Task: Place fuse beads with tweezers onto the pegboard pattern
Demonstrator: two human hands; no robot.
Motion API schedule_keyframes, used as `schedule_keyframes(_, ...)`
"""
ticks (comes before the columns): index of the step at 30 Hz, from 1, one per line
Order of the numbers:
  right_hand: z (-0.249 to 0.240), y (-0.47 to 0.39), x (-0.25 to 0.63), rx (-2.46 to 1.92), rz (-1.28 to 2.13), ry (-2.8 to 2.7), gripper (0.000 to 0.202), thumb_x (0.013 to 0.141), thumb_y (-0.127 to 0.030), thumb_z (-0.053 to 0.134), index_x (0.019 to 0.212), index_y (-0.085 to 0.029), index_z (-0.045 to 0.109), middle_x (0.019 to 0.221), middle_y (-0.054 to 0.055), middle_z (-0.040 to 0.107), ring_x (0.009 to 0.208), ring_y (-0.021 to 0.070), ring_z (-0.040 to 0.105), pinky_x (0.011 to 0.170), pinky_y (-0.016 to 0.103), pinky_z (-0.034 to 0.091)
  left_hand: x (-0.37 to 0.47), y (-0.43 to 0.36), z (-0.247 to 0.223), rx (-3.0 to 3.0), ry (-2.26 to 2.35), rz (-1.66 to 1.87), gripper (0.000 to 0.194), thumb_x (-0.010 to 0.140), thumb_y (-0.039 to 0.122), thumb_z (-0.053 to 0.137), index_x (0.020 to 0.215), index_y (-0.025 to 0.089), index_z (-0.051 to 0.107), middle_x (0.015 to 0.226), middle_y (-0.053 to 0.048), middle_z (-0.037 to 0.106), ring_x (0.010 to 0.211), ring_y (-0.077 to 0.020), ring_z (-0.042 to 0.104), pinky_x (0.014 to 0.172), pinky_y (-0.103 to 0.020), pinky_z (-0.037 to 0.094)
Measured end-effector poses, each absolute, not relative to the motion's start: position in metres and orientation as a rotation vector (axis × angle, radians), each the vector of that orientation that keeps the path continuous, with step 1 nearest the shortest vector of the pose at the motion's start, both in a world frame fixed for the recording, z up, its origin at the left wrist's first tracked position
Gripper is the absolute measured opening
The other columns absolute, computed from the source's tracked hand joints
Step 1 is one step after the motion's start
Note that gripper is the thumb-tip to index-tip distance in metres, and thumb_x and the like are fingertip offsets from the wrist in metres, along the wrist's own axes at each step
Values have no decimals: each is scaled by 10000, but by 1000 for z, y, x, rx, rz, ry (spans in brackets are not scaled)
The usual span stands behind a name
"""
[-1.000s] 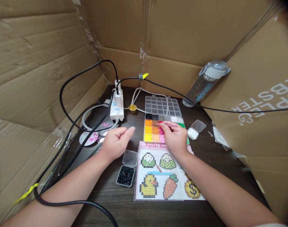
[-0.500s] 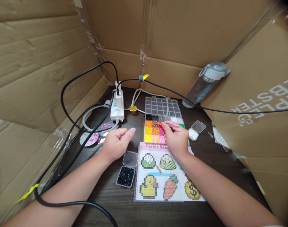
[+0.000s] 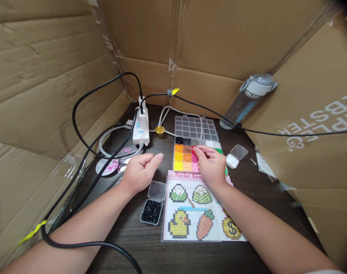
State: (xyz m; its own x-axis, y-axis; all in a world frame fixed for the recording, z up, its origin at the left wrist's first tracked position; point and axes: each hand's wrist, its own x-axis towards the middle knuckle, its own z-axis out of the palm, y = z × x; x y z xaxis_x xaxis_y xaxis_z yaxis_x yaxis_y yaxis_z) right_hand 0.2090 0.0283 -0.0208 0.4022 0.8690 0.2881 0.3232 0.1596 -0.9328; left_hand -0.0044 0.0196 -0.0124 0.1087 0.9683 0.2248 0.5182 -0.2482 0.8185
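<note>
My right hand (image 3: 212,167) pinches a pair of pink tweezers (image 3: 206,150) over the open bead box (image 3: 174,154). The tweezers' tips are near the brown and red beads; whether they grip a bead is too small to tell. My left hand (image 3: 140,171) hovers left of the box, fingers curled and thumb out, with nothing visible in it. Below the box lies a Perler bead pattern sheet (image 3: 187,186) under a clear board, printed with a duck and a carrot. Brown and blue strips (image 3: 193,209) show on it.
A small case of black beads (image 3: 151,212) lies left of the sheet, a case of white beads (image 3: 232,161) to the right. Behind stand a power strip (image 3: 141,131), a gold cup (image 3: 160,132) and a bottle (image 3: 244,101). Black cable (image 3: 76,102) loops across my left forearm. Cardboard walls surround the table.
Almost nothing differs. My right hand and the tweezers have shifted very slightly at the bead box; my left hand holds its pose.
</note>
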Motion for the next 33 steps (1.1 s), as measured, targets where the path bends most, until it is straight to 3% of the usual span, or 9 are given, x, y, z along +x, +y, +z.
schedule_keyframes(19, -19, 28, 208, -1424, 557, -1106, 134, 756, -259, 716, 761, -135, 767, 789, 83, 771, 691, 185, 695, 638, 321, 573, -4, 20, -14, 1833, 1430, 1067, 510, 888, 453, 496, 515, 209, 246, 506, 57, 220, 478, -86, 260, 464, -251, 235)
schedule_keyframes(33, -20, 27, 210, -1448, 583, -1126, 151, 753, -286, 717, 735, -142, 757, 784, 80, 766, 707, 201, 703, 683, 342, 577, -4, 19, -13, 1838, 1418, 1055, 504, 889, 448, 489, 517, 210, 246, 507, 56, 221, 481, -87, 254, 465, -253, 233)
